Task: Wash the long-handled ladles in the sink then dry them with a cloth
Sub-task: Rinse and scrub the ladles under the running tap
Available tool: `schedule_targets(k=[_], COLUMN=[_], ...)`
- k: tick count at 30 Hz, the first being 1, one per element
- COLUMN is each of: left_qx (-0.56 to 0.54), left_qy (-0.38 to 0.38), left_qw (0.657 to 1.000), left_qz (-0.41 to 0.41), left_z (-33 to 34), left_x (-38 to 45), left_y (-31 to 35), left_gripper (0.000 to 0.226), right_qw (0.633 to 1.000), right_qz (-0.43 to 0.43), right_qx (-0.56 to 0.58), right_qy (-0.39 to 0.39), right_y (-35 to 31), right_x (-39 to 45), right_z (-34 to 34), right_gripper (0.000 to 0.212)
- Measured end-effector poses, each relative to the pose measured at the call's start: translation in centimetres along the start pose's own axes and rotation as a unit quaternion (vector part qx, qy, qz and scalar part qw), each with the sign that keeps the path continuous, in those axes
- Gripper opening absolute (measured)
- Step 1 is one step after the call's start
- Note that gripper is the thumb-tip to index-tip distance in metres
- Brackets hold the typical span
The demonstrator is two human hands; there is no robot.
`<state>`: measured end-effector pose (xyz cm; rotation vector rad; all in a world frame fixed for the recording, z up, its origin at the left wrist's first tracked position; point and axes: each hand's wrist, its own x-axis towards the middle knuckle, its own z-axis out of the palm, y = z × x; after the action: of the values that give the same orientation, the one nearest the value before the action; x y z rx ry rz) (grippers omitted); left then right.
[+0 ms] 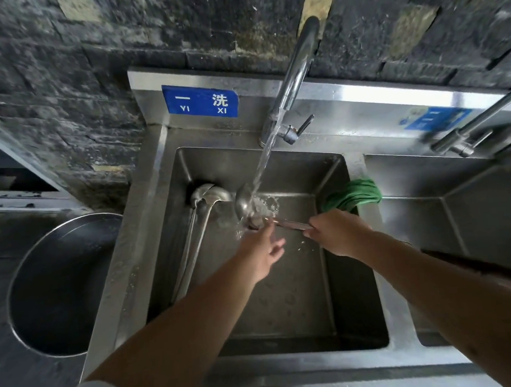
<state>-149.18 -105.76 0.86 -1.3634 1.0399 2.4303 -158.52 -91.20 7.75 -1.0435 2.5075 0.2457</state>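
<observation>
One ladle (243,204) under the tap (289,88) stream: your right hand (335,233) grips its handle, your left hand (264,247), fingers loose, rubs the bowl. Two ladles (206,196) wait at the sink's (286,306) left wall. Drying not begun; cloth (354,195) on the divider.

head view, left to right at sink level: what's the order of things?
Round metal basin → two ladles leaning in the sink corner → ladle under the running water → right hand gripping its handle → green cloth on the sink divider → second sink.
</observation>
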Motion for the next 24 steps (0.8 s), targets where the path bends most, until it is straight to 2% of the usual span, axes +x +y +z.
schedule_targets(k=[2, 4, 7, 9, 11, 14, 16, 18, 21, 24], left_qx=[0.003, -0.009, -0.01, 0.001, -0.023, -0.063, -0.025, -0.007, 0.028, 0.085], left_qy=[-0.035, -0.059, -0.056, -0.047, -0.016, 0.026, 0.018, -0.01, -0.016, -0.026], left_qw=[0.999, 0.998, 0.996, 0.996, 0.997, 0.995, 0.998, 0.999, 0.999, 0.995], left_qz=[-0.021, 0.005, 0.061, 0.074, 0.074, 0.067, 0.049, 0.036, 0.018, 0.039], left_z=[1.8, 2.9, 3.0, 2.7, 2.4, 0.8, -0.3, -0.6, -0.7, -2.4], left_x=[-0.6, -0.9, -1.0, -1.0, -0.5, 0.4, 0.9, 0.7, -0.7, -2.3], left_y=[-1.3, -1.1, 0.2, 1.2, 2.3, 4.3, 4.3, 3.3, 0.9, -0.2], left_gripper=[0.02, 0.02, 0.021, 0.026, 0.027, 0.015, 0.012, 0.012, 0.016, 0.017], right_qw=[0.99, 0.955, 0.857, 0.8, 0.773, 0.743, 0.732, 0.737, 0.723, 0.705], right_qz=[0.018, 0.043, 0.082, 0.095, 0.127, 0.178, 0.201, 0.219, 0.247, 0.251], right_qx=[0.138, 0.289, 0.504, 0.586, 0.606, 0.623, 0.64, 0.634, 0.643, 0.663], right_qy=[-0.029, -0.048, -0.068, -0.092, -0.137, -0.167, -0.121, -0.081, -0.054, -0.028], right_y=[-0.7, -1.6, -2.6, -2.7, -2.8, -3.5, -5.0, -7.0, -9.6, -11.5], right_x=[0.6, 0.7, 0.3, -0.3, -2.0, -5.8, -7.5, -7.5, -5.0, -1.7], right_z=[0.3, 0.6, 0.3, 0.1, 0.4, 1.9, 2.7, 2.9, 3.1, 3.6], right_gripper=[0.043, 0.047, 0.045, 0.032, 0.019, 0.017, 0.021, 0.028, 0.032, 0.035])
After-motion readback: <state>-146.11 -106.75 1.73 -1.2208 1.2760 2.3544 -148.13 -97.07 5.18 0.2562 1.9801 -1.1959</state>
